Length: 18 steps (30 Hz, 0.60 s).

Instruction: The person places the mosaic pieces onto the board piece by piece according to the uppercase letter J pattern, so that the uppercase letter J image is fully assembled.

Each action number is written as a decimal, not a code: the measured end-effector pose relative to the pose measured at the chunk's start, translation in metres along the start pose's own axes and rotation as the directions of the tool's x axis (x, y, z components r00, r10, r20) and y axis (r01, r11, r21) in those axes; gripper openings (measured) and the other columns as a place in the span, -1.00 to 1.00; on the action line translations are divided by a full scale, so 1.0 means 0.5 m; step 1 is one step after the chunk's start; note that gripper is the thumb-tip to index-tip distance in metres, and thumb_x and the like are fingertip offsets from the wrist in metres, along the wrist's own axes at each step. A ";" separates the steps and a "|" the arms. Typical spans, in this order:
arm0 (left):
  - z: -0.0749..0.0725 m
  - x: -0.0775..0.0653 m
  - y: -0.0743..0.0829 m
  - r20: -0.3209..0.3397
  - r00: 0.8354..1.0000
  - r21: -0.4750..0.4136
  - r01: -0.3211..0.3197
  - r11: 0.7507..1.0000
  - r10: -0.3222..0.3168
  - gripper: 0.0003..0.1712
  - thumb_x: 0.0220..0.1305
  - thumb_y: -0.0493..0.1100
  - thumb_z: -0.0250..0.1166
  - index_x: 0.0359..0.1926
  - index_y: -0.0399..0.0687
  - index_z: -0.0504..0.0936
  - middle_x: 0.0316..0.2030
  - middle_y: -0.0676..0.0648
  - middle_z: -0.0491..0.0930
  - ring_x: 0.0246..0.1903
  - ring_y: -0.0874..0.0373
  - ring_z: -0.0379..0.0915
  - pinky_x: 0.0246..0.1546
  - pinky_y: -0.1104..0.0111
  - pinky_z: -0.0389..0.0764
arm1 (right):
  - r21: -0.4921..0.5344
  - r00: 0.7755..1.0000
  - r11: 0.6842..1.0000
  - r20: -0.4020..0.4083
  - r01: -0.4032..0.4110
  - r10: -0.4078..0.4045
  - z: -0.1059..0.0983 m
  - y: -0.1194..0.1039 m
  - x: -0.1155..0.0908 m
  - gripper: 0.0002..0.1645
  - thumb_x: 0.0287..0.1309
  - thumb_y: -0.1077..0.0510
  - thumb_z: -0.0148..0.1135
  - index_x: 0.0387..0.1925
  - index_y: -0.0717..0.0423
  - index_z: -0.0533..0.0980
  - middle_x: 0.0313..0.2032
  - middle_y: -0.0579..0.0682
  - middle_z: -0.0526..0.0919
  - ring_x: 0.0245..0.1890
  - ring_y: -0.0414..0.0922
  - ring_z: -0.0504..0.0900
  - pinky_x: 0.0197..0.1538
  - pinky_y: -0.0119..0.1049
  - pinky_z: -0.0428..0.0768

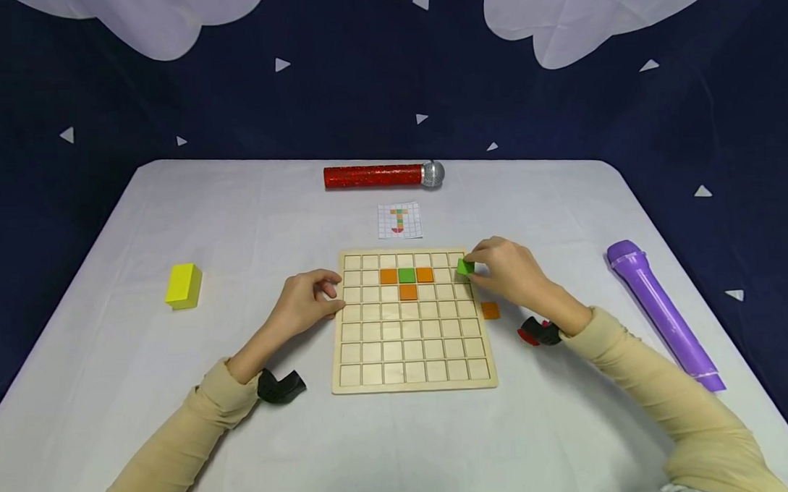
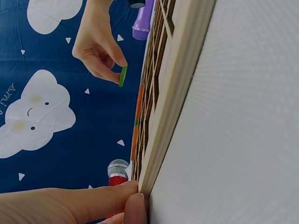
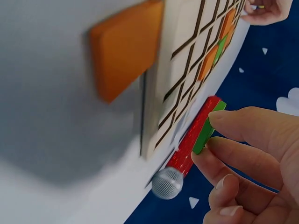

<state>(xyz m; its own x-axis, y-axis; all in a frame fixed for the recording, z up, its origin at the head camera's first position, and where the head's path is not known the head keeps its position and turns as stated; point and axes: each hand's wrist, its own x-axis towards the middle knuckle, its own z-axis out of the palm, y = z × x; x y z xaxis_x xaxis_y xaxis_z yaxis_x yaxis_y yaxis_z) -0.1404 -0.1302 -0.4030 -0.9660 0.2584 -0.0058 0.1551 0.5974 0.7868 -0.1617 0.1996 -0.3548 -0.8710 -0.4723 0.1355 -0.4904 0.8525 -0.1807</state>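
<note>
R hand (image 1: 508,269) pinched a green tile (image 1: 465,266) btwn thumb & fingers; tile was over the R edge of a wooden grid board (image 1: 413,351), nr its far R corner, & L-wrist view showed it held up off the surface. L hand (image 1: 302,301) was at the opp. side: thumb & index apart w/ a gap, tips touching the board's L edge. Board lay flat on the desk (image 1: 538,444) btwn the two hands.

To R hand's left, on the board's 2nd row from the far side, sat 2 of three orange tiles (image 1: 388,276) w/ a 2nd green tile (image 1: 406,276) btwn them; the 3rd orange was one row nearer, directly below that green. A loose orange tile (image 1: 490,311) lay just nearer than R hand, beside the board.

Beyond both hands: pattern card (image 1: 411,220), then red mic (image 1: 372,176). Yellow block (image 1: 183,286) was well left of L hand; purple mic-shaped stick (image 1: 666,315) right of R hand.
</note>
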 end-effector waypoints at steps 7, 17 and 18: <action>0.000 0.001 0.000 0.001 1.000 0.002 0.004 1.000 -0.004 -0.57 0.00 -0.30 0.36 -0.06 -0.33 0.53 -0.40 -0.18 0.59 -0.65 0.29 0.50 -0.60 0.50 0.46 | -0.001 0.998 0.998 -0.006 0.061 -0.061 0.010 -0.027 -0.003 -0.71 -0.12 0.20 0.40 -0.25 0.17 0.66 -0.26 0.08 0.70 -0.21 -0.02 0.64 -0.25 -0.17 0.63; -0.001 -0.001 0.002 0.008 1.000 -0.006 0.006 1.000 -0.006 -0.56 0.00 -0.28 0.36 -0.05 -0.33 0.53 -0.39 -0.18 0.59 -0.64 0.27 0.51 -0.60 0.49 0.47 | 0.030 0.986 0.986 -0.006 0.165 -0.165 0.022 -0.065 -0.010 -0.76 -0.16 0.25 0.41 -0.32 0.18 0.67 -0.34 0.03 0.70 -0.31 -0.10 0.64 -0.34 -0.31 0.62; -0.001 0.000 0.003 0.008 1.000 -0.006 0.007 1.000 -0.007 -0.56 0.00 -0.28 0.36 -0.05 -0.32 0.53 -0.39 -0.18 0.59 -0.64 0.27 0.51 -0.60 0.49 0.48 | 0.032 0.985 0.985 -0.003 0.172 -0.172 0.024 -0.070 -0.010 -0.76 -0.16 0.25 0.41 -0.32 0.18 0.67 -0.34 0.03 0.70 -0.31 -0.11 0.64 -0.34 -0.32 0.62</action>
<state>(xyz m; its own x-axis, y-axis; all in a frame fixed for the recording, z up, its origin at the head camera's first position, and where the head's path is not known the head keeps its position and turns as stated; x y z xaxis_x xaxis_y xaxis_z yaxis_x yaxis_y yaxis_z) -0.1402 -0.1300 -0.4017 -0.9654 0.2604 -0.0165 0.1468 0.5943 0.7907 -0.1408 0.1695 -0.3607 -0.7732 -0.6116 0.1676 -0.6340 0.7508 -0.1854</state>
